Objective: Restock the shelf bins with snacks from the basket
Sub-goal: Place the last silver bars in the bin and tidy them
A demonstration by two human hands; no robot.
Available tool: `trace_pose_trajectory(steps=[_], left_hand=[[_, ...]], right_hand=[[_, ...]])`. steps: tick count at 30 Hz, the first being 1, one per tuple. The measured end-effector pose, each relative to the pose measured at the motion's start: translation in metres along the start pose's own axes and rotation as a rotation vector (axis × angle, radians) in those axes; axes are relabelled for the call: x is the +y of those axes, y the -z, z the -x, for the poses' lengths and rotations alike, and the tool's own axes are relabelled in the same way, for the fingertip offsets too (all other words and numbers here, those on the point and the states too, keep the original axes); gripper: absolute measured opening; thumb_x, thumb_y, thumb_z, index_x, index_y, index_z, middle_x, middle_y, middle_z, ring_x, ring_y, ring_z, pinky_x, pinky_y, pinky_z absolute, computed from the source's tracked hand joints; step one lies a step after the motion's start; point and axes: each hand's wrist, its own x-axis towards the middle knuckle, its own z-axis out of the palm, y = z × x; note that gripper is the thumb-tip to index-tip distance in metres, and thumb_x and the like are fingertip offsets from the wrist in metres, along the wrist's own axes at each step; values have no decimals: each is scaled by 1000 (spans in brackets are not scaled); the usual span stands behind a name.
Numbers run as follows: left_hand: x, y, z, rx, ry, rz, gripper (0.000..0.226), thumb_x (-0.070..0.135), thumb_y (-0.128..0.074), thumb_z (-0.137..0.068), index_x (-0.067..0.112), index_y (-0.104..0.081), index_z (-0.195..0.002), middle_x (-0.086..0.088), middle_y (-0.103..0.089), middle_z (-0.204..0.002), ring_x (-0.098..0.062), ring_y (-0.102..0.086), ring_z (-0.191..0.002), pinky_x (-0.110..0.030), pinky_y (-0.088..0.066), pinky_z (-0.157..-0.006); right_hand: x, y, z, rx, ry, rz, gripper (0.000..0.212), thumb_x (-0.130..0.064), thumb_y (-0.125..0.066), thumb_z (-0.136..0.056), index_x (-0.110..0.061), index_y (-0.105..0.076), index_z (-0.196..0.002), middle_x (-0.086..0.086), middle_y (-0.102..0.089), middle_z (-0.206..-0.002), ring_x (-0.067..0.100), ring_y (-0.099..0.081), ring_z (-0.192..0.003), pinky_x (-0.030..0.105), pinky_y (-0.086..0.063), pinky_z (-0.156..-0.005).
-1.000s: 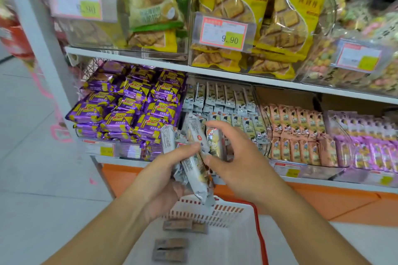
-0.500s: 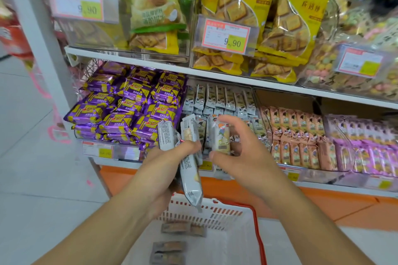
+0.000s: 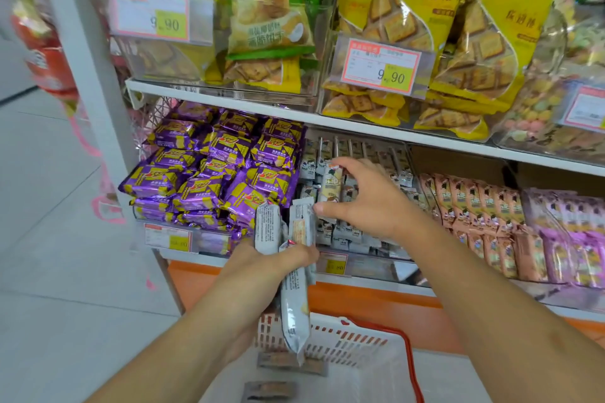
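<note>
Grey snack bars [image 3: 355, 154] in shelf bin [image 3: 370, 263], 2 packets [image 3: 291, 366] in basket [image 3: 353, 342]

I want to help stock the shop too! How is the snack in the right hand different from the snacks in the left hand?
The right hand pinches one single packet, upright, up at the grey snack bin; the left hand grips a bundle of packets, lower, above the basket. The single packet shows its cream picture side; the bundle shows mostly grey printed backs. Both look like the same long, slim kind.
</note>
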Motion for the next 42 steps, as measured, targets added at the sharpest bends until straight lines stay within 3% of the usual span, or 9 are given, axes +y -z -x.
trace_pose_trajectory(steps=[8,13,17,21,26,30,33,39,42], left_hand=[[18,-5,-15,90,-28,19,21,23,-84,-79,29,-79,-98,-10,-76,-87,-26,-70,-78,-38,-49,-72],[21,-4,-15,54,18,61,40,27,-88,-70,27,-78,-108,-13,-77,-107,-38,-71,-105,-42,-53,-84],[29,-8,-15,33,3,60,22,22,-84,-74,21,-79,-96,-5,-77,-90,-17,-73,-78,-31,-52,-70],[32,-10,-15,12,-3,103,14,17,-80,-78,25,-82,-89,-4,-76,-82,-15,-71,-70,-31,-50,-68],[32,-11,-12,-8,-18,101,28,17,-79,-74,17,-77,-101,-3,-77,-83,-13,-72,-69,-29,-51,-66],[29,-8,-11,-10,-9,74,28,17,-82,-71,18,-79,-99,-1,-79,-91,-11,-74,-79,-25,-52,-67],[27,-7,-14,-24,-28,60,19,6,-78,-82,17,-78,-98,-2,-78,-89,-12,-74,-80,-19,-53,-63],[20,-10,-18,-36,-82,-40,32,8,-80,-80,15,-75,-111,-11,-77,-107,-21,-72,-104,-40,-53,-89],[15,-10,-18,-36,-52,-83,28,16,-80,-80,19,-76,-107,-20,-73,-109,-34,-70,-97,-43,-47,-82]], right_hand=[[19,3,-15,-148,-6,99,86,-78,-66,-81,-42,-40,-155,-9,-28,-159,20,-16,-152,51,-23,-124],[22,-5,-15,-201,-4,243,87,-76,-65,-84,-35,-40,-156,-12,-29,-155,21,-14,-152,48,-20,-125],[20,-10,-10,-54,36,232,69,-59,-54,-101,-32,-33,-161,-8,-31,-161,18,-18,-151,44,-21,-125],[21,-11,9,32,93,69,49,-47,-58,-100,-39,-47,-147,-13,-41,-150,13,-31,-144,48,-29,-121],[26,-15,29,-126,154,172,80,-54,-68,-82,-34,-39,-154,-20,-33,-154,9,-24,-148,49,-25,-124],[8,-6,37,132,103,-101,60,-8,-60,-94,-33,-48,-147,-17,-42,-151,0,-48,-121,45,-39,-116],[-31,-2,37,349,335,-31,43,-8,-53,-97,-27,-60,-135,-14,-55,-133,7,-47,-126,33,-37,-110],[-97,-39,1,-149,407,417,40,-32,-34,-106,-30,-65,-130,-9,-58,-138,20,-46,-130,47,-32,-110],[-99,-41,-7,-201,376,463,42,-30,-34,-105,-35,-64,-133,-11,-56,-142,19,-48,-131,49,-29,-110]])
